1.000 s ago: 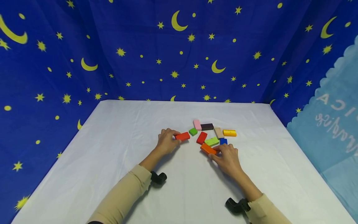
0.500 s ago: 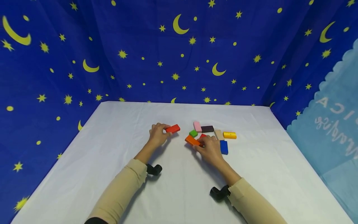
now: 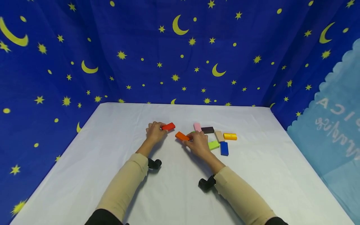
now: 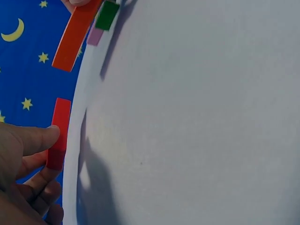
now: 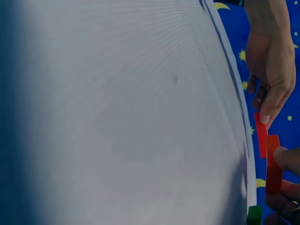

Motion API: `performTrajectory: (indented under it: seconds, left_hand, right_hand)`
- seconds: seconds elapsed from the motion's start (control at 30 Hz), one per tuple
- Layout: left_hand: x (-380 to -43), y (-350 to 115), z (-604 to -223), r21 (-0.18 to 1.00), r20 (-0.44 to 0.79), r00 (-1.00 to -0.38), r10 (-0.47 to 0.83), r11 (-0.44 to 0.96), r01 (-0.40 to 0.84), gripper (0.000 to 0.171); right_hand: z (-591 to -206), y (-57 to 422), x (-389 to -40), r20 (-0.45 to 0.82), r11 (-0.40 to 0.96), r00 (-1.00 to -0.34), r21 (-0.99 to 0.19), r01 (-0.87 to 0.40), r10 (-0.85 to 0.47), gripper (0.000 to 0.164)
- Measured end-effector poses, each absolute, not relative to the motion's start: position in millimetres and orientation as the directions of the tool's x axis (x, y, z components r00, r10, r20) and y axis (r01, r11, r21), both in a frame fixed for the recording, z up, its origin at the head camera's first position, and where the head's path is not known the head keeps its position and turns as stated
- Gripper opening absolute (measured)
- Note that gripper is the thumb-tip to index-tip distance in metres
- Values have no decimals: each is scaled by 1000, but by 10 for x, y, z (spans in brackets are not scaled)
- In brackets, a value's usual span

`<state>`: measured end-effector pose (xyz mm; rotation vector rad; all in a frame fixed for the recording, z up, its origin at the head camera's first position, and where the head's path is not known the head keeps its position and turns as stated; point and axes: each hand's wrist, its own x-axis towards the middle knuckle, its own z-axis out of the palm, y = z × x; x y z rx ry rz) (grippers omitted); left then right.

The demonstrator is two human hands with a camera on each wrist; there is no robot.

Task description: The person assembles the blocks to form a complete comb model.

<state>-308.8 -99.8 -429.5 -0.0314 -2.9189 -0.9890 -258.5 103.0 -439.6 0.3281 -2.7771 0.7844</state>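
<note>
My left hand (image 3: 155, 132) pinches a red block (image 3: 168, 126) by one end; in the left wrist view the thumb presses the face of the red block (image 4: 59, 133). Between the thumb and fingers of my right hand (image 3: 199, 144) is an orange block (image 3: 182, 136), its far end pointing left toward the red one. A gap separates the two blocks in the head view. Both appear raised off the white cloth, with shadows below. The right hand covers the second red block and most of the green one (image 5: 254, 215).
Right of the right hand lie a pink block (image 3: 197, 127), a dark block (image 3: 207, 130), a beige block (image 3: 219, 136), a yellow block (image 3: 230, 136), a light green block (image 3: 213, 145) and a blue block (image 3: 224, 148). A white cloth (image 3: 174, 187) covers the table; a starry blue curtain (image 3: 135, 37) hangs behind.
Both hands have moved left with their blocks, the left one also farther away. The orange block has left the area beside the light green block, and the blue block is now fully visible.
</note>
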Motion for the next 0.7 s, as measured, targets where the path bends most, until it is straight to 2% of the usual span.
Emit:
performTrajectory:
  seconds: [0.7]
  left_hand:
    - [-3189,-1058,-4383,553,42,-999,-14,833,12,35]
  right_hand:
    - [-4483,825,-2714,286,899,-941,-343,-274,-178,34]
